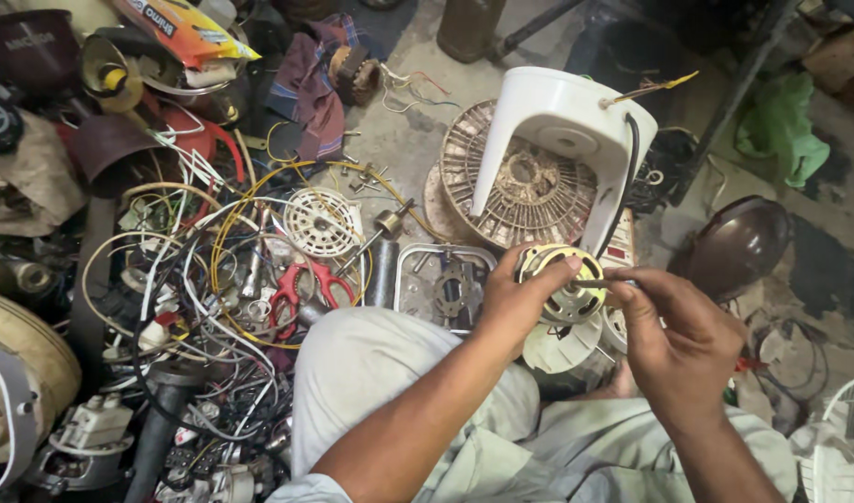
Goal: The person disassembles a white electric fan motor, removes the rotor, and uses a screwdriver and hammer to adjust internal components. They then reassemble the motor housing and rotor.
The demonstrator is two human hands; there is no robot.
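Note:
My left hand grips a small round fan motor with a brass-coloured rim, holding it above my knee. My right hand pinches a thin dark tool whose tip touches the motor's side. Just behind the motor stands a white plastic fan housing with a black cable running down its right side. A dusty round grille lies under that housing. A white ribbed part sits below the motor.
A tangle of wires, red-handled scissors and a small white vent disc cover the floor at left. A metal tray holds a gear-like part. A brown dome and green cloth lie at right.

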